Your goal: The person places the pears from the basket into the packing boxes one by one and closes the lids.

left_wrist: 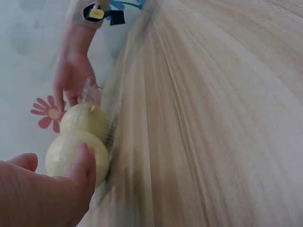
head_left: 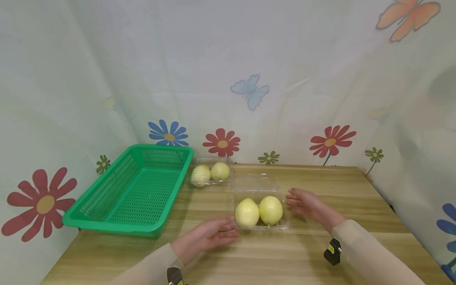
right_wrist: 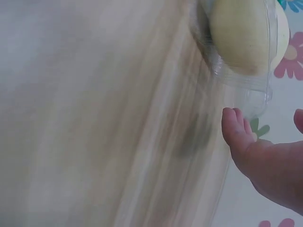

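Observation:
A clear plastic clamshell box lies on the table with its lid folded back. Inside sit two pale yellow-green pears, side by side. My left hand is at the box's left side, fingers extended; whether it touches the plastic I cannot tell. On the other side, my right hand is held slightly apart from the box with its fingers relaxed. In the right wrist view a gap shows between the right fingertips and the box. Neither hand grips anything.
Left of the box stands a green plastic basket with slotted walls. Behind, next to the basket, another clear box holds two similar pears. The wooden table meets a flower-printed cloth at the back and sides.

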A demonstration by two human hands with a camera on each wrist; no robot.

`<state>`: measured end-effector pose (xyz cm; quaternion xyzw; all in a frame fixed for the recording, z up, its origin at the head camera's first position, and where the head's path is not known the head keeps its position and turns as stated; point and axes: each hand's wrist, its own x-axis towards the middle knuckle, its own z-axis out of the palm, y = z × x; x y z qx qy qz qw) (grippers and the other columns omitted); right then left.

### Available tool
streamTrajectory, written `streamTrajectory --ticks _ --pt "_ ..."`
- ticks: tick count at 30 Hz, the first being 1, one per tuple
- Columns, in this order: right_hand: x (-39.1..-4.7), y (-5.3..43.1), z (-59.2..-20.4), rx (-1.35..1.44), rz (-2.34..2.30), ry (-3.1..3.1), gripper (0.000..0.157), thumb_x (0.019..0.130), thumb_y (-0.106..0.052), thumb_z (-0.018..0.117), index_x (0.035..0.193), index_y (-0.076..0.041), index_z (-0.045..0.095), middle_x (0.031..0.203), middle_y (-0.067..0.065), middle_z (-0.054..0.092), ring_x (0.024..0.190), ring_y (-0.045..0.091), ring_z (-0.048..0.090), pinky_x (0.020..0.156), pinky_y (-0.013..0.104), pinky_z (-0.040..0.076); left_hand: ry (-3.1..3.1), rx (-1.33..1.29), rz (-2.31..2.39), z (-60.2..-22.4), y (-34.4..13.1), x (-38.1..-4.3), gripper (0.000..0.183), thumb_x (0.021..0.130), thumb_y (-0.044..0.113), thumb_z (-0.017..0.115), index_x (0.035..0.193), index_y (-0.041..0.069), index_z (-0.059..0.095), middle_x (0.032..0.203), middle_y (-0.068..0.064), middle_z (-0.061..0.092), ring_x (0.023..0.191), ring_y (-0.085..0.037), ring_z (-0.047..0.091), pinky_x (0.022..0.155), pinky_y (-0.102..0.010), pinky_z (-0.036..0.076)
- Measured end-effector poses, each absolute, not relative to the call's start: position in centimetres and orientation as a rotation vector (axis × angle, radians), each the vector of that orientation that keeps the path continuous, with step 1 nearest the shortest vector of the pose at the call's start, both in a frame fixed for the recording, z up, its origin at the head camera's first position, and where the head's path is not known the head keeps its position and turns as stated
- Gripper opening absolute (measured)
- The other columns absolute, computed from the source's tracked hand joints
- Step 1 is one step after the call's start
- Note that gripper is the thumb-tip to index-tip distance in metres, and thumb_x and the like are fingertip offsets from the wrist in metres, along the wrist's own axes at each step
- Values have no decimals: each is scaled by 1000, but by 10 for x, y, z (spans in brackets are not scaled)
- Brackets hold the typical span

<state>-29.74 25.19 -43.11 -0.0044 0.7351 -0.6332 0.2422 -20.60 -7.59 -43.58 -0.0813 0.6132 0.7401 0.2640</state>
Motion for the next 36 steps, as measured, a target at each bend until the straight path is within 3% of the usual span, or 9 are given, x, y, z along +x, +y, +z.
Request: streamTrajectory --ticks 4,9,11,12,15,20,26,32,36 --pt "-312 245 -433 30 -1758 1990 64 112 -26 28 158 14 8 163 38 20 137 34 51 123 55 35 1643 -241 2048 -440 -71 -209 46 105 11 55 143 -13 43 122 -26 68 103 -26 74 109 -45 54" --pt "-329 241 -445 51 -1815 1921 63 112 -26 31 159 11 11 160 37 26 138 33 49 122 46 39 1622 -254 2090 -445 -69 -212 46 102 2 56 144 -13 42 96 -7 76 85 -12 73 98 -34 60" --pt "-342 243 -458 16 -1836 1901 65 112 -29 37 160 9 15 152 31 42 131 27 56 112 36 48 1625 -271 2096 -446 -68 -214 46 100 0 57 142 -12 42 92 -6 76 82 -11 73 96 -34 61" --pt "-353 246 -470 -57 -1881 1845 63 110 -31 44 157 6 26 143 27 52 123 22 61 104 30 52 1631 -280 2098 -446 -68 -214 45 100 -1 58 140 -12 43 90 -6 76 80 -11 73 94 -34 62" --pt "-374 247 -488 -79 -1928 1805 58 109 -31 49 151 6 37 115 10 62 95 8 64 82 19 53 1654 -301 2094 -447 -68 -217 40 98 -2 60 135 -10 47 83 -4 75 76 -9 72 90 -33 63" --pt "-386 234 -490 68 -1944 1813 33 110 -19 43 130 7 49 103 6 64 84 6 66 79 19 57 1671 -289 2076 -446 -69 -222 36 98 -3 60 131 -8 49 78 -1 74 72 -8 72 83 -29 63" --pt "-458 259 -563 15 -2067 1480 17 100 -12 63 103 5 61 98 17 74 88 21 76 85 29 63 1683 -262 2067 -445 -69 -226 30 98 -3 60 126 -6 52 76 0 73 71 -7 71 80 -26 63" --pt "-452 250 -547 92 -1987 1690 46 109 -14 45 146 13 37 143 36 54 95 17 75 93 29 61 1709 -267 2064 -445 -70 -230 29 98 -3 59 126 -6 52 77 -1 73 71 -7 71 82 -28 63" --pt "-420 239 -503 50 -1959 1763 53 110 -17 44 153 12 30 144 33 55 101 16 75 88 23 61 1716 -270 2062 -446 -70 -233 23 98 -3 60 121 -4 54 76 0 73 71 -7 71 79 -27 63"
